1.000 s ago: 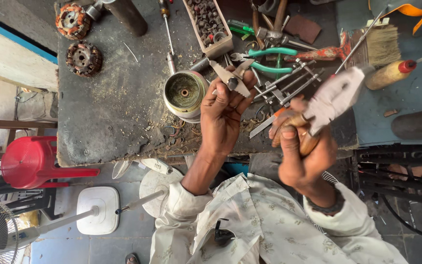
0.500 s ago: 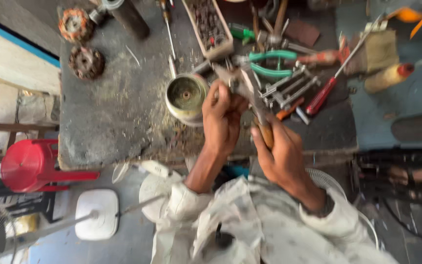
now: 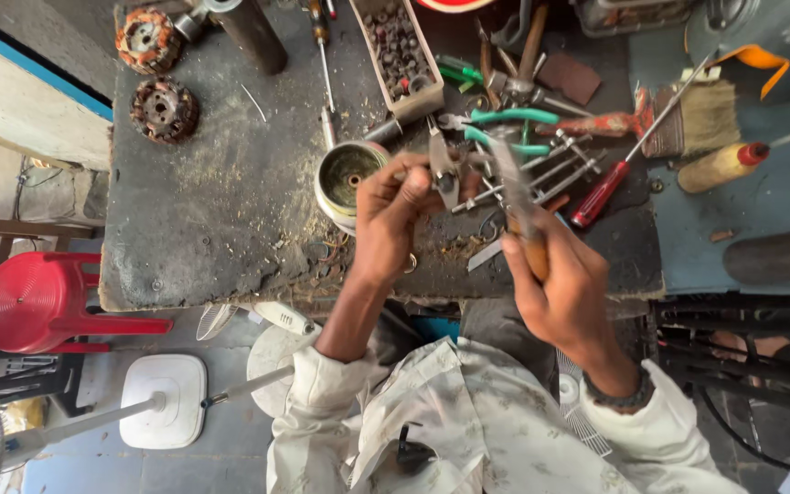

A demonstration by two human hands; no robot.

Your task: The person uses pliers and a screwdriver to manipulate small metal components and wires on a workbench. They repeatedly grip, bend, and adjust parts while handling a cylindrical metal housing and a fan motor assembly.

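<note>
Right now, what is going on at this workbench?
A person leans over a cluttered workbench. The left hand pinches a small metal part just above the bench, beside a round metal motor housing. The right hand grips a wooden-handled tool, its metal end angled up toward that part. Around them lie green-handled pliers, a red-handled screwdriver, a brush and a tray of small parts.
</note>
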